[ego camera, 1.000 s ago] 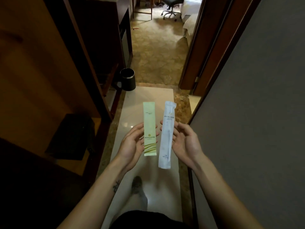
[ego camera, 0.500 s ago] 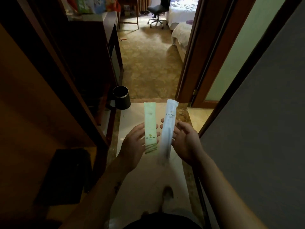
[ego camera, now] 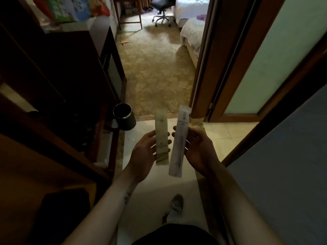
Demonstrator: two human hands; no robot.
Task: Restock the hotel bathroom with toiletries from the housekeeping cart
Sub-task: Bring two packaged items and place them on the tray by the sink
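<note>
My left hand (ego camera: 143,154) holds a long pale green toiletry packet (ego camera: 161,137) upright, fingers curled behind it and the thumb on its edge. Beside it, my right hand (ego camera: 198,149) holds a longer white translucent packet (ego camera: 179,142) with something thin inside, also upright. The two packets stand side by side, almost touching, in front of me over the pale tiled floor. No housekeeping cart is in view.
A black waste bin (ego camera: 123,119) stands on the floor ahead left, by a dark wooden cabinet (ego camera: 74,71). A doorway with a frosted glass door (ego camera: 276,55) opens on the right. Carpeted bedroom, bed (ego camera: 192,30) and office chair (ego camera: 161,9) lie ahead. My shoe (ego camera: 176,204) shows below.
I have walked forward along the corridor; the bin, the doorway and the bedroom are nearer. Both hands keep the same hold on the packets.
</note>
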